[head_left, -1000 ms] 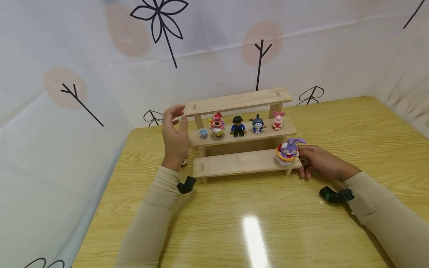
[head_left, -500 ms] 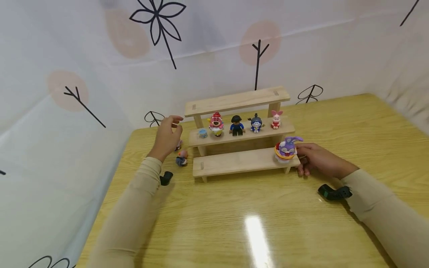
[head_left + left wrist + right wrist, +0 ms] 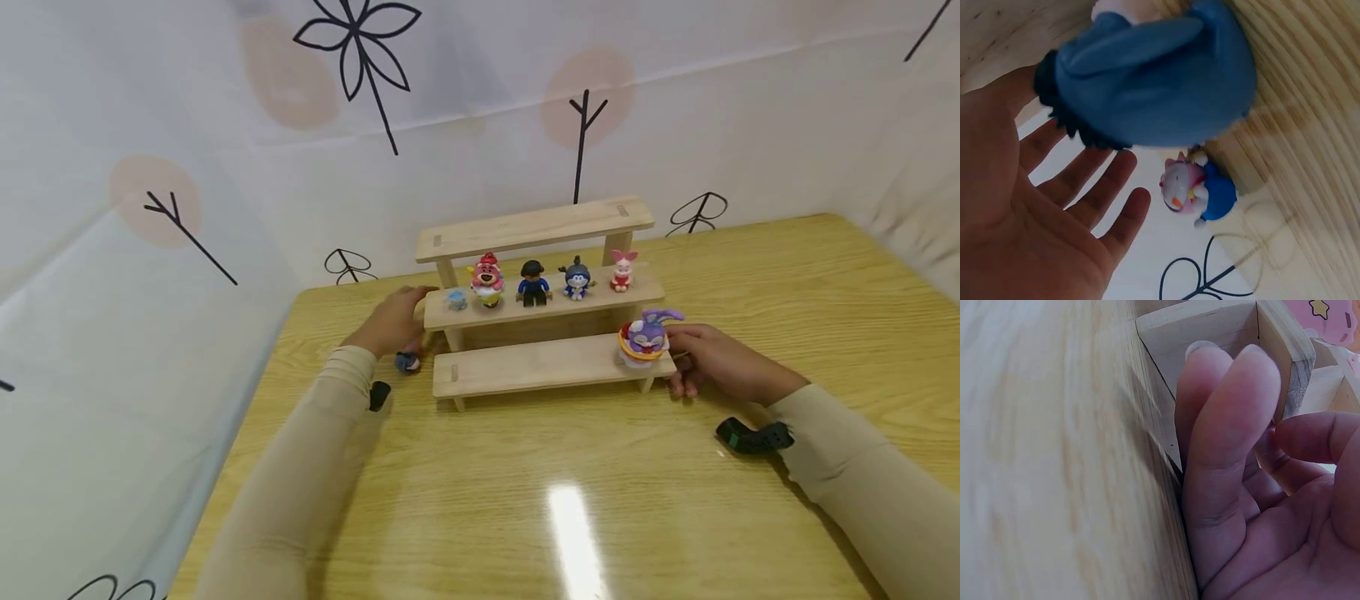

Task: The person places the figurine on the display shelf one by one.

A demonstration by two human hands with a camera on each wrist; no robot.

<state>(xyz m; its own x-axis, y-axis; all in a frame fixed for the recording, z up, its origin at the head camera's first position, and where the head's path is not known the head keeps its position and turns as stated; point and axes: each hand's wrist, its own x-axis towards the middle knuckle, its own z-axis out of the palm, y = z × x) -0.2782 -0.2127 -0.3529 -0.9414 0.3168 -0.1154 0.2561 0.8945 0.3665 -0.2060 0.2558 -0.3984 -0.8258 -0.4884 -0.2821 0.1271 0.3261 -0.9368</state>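
Note:
A three-tier wooden shelf [image 3: 540, 364] stands on the table. My left hand [image 3: 390, 321] is at its left end with fingers fairly straight; in the left wrist view the left hand [image 3: 1054, 206] has nothing in its palm. Near it are a blue figurine [image 3: 1160, 81] with a dark mane and a smaller pink-and-blue figurine [image 3: 1194, 190] close to the fingertips. At the bottom tier's right end, my right hand [image 3: 723, 362] grips the board, with curled fingers [image 3: 1232, 425] under it in the right wrist view. Beside that hand sits a purple rabbit figurine [image 3: 647, 337].
On the middle tier stand a small blue piece [image 3: 456, 300], a pink bear figurine [image 3: 487, 282], a dark-capped toy figure [image 3: 533, 285], a dark blue figurine [image 3: 577, 279] and a pink piglet figurine [image 3: 622, 273]. A printed white cloth [image 3: 480, 100] hangs behind the table.
My left hand has come down from the shelf's upper left, first leftward, then in toward the left end near the figurines. The right hand stays in place.

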